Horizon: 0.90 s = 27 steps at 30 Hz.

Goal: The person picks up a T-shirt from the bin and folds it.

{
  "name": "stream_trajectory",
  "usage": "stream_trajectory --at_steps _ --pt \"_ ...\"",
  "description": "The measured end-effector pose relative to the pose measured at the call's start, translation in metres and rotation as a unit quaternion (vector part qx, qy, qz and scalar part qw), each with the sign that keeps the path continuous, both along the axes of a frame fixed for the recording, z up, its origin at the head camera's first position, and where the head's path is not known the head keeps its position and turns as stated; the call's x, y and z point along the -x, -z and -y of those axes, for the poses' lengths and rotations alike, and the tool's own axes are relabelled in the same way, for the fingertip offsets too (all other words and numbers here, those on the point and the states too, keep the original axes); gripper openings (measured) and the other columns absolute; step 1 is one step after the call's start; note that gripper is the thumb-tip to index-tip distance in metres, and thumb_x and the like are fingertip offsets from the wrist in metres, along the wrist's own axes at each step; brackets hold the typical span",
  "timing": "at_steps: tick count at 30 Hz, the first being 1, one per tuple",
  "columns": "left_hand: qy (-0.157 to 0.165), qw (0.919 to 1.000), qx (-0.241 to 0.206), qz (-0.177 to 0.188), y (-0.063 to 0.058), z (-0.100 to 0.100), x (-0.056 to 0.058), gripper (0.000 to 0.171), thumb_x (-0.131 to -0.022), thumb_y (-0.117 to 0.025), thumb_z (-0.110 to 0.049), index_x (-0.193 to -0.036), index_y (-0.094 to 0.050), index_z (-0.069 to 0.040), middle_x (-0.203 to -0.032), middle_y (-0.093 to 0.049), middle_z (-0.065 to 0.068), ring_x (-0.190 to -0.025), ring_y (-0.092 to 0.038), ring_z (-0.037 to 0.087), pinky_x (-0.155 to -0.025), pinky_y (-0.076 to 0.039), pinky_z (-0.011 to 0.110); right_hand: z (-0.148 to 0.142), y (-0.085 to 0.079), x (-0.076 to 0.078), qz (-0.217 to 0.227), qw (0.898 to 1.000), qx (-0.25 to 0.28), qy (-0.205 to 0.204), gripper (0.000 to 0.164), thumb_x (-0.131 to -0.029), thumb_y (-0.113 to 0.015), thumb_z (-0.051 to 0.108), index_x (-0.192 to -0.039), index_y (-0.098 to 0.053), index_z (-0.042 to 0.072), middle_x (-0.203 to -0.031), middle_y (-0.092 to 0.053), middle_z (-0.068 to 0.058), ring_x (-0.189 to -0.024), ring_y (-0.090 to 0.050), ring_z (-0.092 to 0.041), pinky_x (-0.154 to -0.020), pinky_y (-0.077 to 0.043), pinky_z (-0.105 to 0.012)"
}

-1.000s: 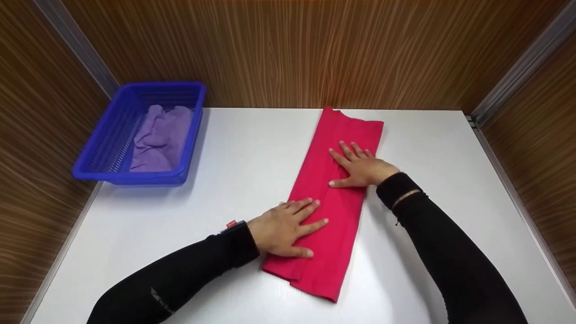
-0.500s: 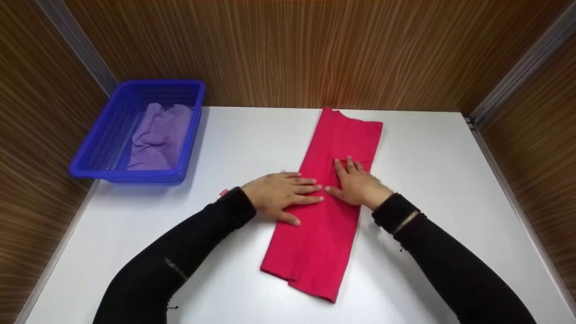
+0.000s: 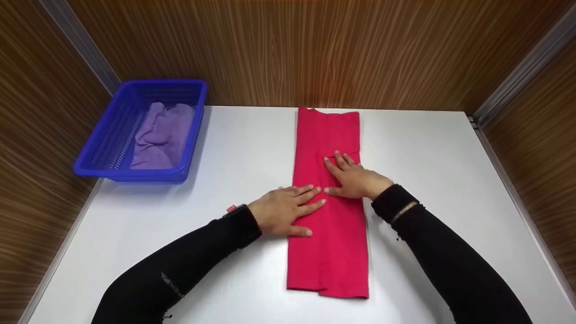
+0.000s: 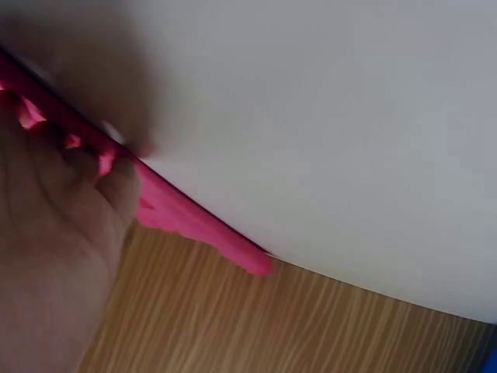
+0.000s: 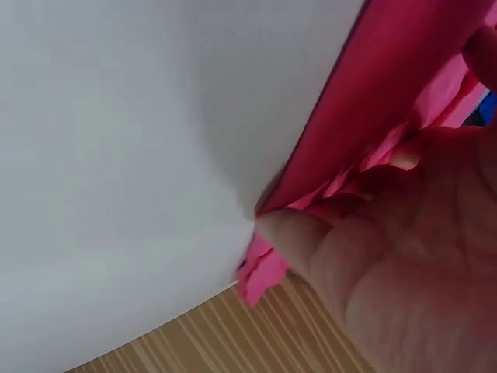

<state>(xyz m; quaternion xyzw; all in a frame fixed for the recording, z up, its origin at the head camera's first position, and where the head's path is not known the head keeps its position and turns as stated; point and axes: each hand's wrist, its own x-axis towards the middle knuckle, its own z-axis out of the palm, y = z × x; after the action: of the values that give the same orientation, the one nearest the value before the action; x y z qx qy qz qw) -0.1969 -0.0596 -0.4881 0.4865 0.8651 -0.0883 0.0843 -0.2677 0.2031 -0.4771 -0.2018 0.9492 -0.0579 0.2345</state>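
Note:
A red cloth garment (image 3: 342, 252), folded into a long strip, lies on the white table, running from near the back wall toward the front. My left hand (image 3: 288, 211) rests on its left side near the middle, fingers spread and straight. A little higher, my right hand (image 3: 353, 180) lies on its right side, fingers also straight and spread. Both wrist views show the red cloth (image 4: 186, 210) under the hands, its edge along the table; whether it is a shirt or trousers I cannot tell.
At the back left stands a blue plastic basket (image 3: 121, 173) with a crumpled light purple cloth (image 3: 164, 135) in it. Brown wood-grain panels (image 3: 270, 54) enclose the white table (image 3: 243, 148) at the back and both sides.
The red garment lay slanted and now lies nearly straight, its top end moved left and its bottom end right. My left hand went up the cloth, then slightly down; the right came down.

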Motion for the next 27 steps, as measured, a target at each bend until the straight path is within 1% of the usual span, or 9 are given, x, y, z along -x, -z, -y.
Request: stream_trajectory --at_steps 3,7,10,16,18,21,24,27 --pt "-0.016 0.9999 -0.003 -0.002 0.000 -0.003 -0.006 0.085 -0.103 -0.032 -0.077 -0.170 -0.013 -0.029 -0.180 -0.014 0.006 -0.168 -0.017 0.027 -0.133 -0.031 0.043 0.001 -0.001 0.006 0.007 1.000 0.006 -0.011 0.095 -0.101 -0.062 0.057 -0.171 -0.006 0.024 -0.180 0.006 -0.016 -0.167 0.002 -0.044 -0.127 -0.025 -0.072" --pt "-0.025 0.9997 -0.009 0.000 0.001 -0.003 -0.005 0.085 -0.103 -0.033 -0.077 -0.170 -0.014 -0.029 -0.180 -0.015 0.007 -0.168 -0.017 0.027 -0.133 -0.032 0.043 0.004 -0.001 0.011 0.011 1.000 0.010 -0.017 0.095 -0.101 -0.064 0.054 -0.171 -0.007 0.023 -0.179 0.005 -0.017 -0.167 0.003 -0.044 -0.128 -0.023 -0.071" --pt "-0.022 0.9996 -0.015 0.007 0.002 0.001 0.001 0.085 -0.102 -0.034 -0.077 -0.170 -0.014 -0.029 -0.180 -0.015 0.008 -0.168 -0.017 0.029 -0.132 -0.034 0.046 0.008 -0.002 0.014 0.009 1.000 0.012 -0.015 0.095 -0.101 -0.063 0.054 -0.171 -0.008 0.022 -0.179 0.003 -0.018 -0.167 0.002 -0.045 -0.128 -0.023 -0.071" --pt "-0.020 0.9995 -0.021 0.012 0.004 0.014 0.019 0.085 -0.101 -0.037 -0.078 -0.170 -0.016 -0.033 -0.179 -0.017 0.006 -0.167 -0.020 0.028 -0.130 -0.036 0.048 0.017 -0.001 0.021 -0.005 1.000 0.018 -0.003 0.094 -0.102 -0.061 0.057 -0.171 -0.009 0.020 -0.179 0.002 -0.021 -0.166 0.001 -0.045 -0.127 -0.025 -0.071" --pt "-0.020 0.9993 -0.026 0.017 0.005 0.018 0.023 0.085 -0.101 -0.038 -0.077 -0.169 -0.016 -0.033 -0.179 -0.018 0.006 -0.167 -0.020 0.028 -0.131 -0.035 0.048 0.019 0.000 0.023 -0.009 1.000 0.020 -0.002 0.094 -0.102 -0.060 0.059 -0.171 -0.009 0.021 -0.179 0.002 -0.021 -0.166 0.001 -0.045 -0.127 -0.026 -0.071" --pt "-0.018 0.9989 -0.036 0.026 0.005 0.020 0.024 0.085 -0.101 -0.038 -0.076 -0.170 -0.017 -0.031 -0.179 -0.017 0.008 -0.167 -0.019 0.030 -0.132 -0.032 0.050 0.019 0.002 0.025 -0.016 1.000 0.021 -0.002 0.094 -0.101 -0.059 0.061 -0.171 -0.009 0.022 -0.179 0.002 -0.020 -0.167 0.001 -0.044 -0.127 -0.026 -0.071" --pt "-0.016 0.9988 -0.039 0.028 0.004 0.021 0.023 0.084 -0.102 -0.038 -0.076 -0.170 -0.018 -0.030 -0.179 -0.017 0.007 -0.167 -0.019 0.030 -0.133 -0.029 0.052 0.015 0.005 0.024 -0.044 0.999 0.021 -0.013 0.091 -0.101 -0.058 0.062 -0.171 -0.013 0.024 -0.179 -0.003 -0.018 -0.167 -0.005 -0.042 -0.124 -0.032 -0.072" --pt "-0.011 0.9992 -0.033 0.021 0.002 0.026 0.022 0.082 -0.102 -0.039 -0.075 -0.169 -0.020 -0.031 -0.179 -0.020 0.003 -0.167 -0.021 0.027 -0.134 -0.027 0.051 0.006 0.008 0.020 -0.097 0.994 0.024 -0.047 0.085 -0.102 -0.059 0.060 -0.169 -0.023 0.025 -0.178 -0.017 -0.014 -0.166 -0.019 -0.039 -0.120 -0.040 -0.070"
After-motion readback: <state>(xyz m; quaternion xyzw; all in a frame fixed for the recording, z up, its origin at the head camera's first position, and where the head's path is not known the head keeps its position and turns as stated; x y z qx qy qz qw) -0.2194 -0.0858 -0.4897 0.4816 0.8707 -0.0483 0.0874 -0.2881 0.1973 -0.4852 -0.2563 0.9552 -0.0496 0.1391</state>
